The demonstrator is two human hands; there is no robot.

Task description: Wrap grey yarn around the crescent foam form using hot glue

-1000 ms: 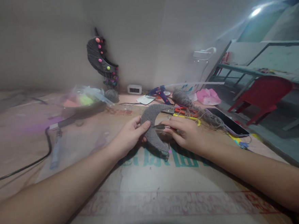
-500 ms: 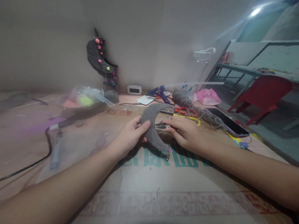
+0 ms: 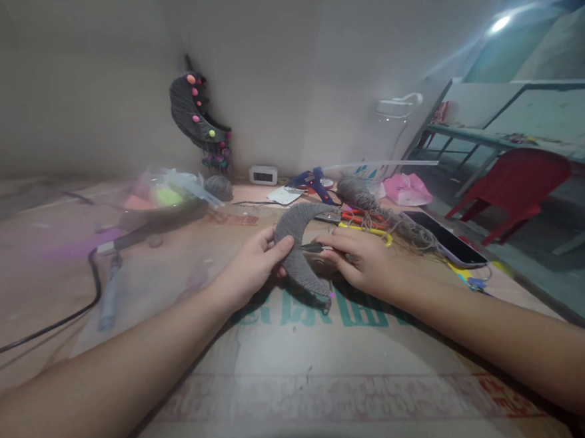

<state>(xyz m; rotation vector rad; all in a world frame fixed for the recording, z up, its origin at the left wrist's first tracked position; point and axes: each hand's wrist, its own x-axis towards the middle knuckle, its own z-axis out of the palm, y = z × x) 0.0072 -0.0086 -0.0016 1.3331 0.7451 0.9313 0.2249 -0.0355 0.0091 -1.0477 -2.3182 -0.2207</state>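
Upright over the table is a crescent moon shape wound in grey yarn (image 3: 297,252), its hollow side facing right. My left hand (image 3: 270,255) grips its outer curve, thumb on the front and fingers behind. In the hollow, my right hand (image 3: 352,255) pinches a small dark pointed tool (image 3: 313,248). The tool's tip is at the inner edge of the crescent; I cannot tell whether it touches the yarn. At the lower tip of the crescent a tiny pink bit (image 3: 332,295) shows.
A decorated grey crescent (image 3: 185,110) hangs on the wall. Behind my hands are a blue glue gun (image 3: 314,181), a white digital clock (image 3: 263,175), loose grey yarn (image 3: 358,193), yellow-handled scissors (image 3: 374,233) and a phone (image 3: 444,238). At left are a bowl (image 3: 164,208) and a black cable (image 3: 95,279).
The crescent has shifted very slightly to the left. The tool in my right hand has tilted a little, its tip still at the inner edge. Both hands keep their hold.
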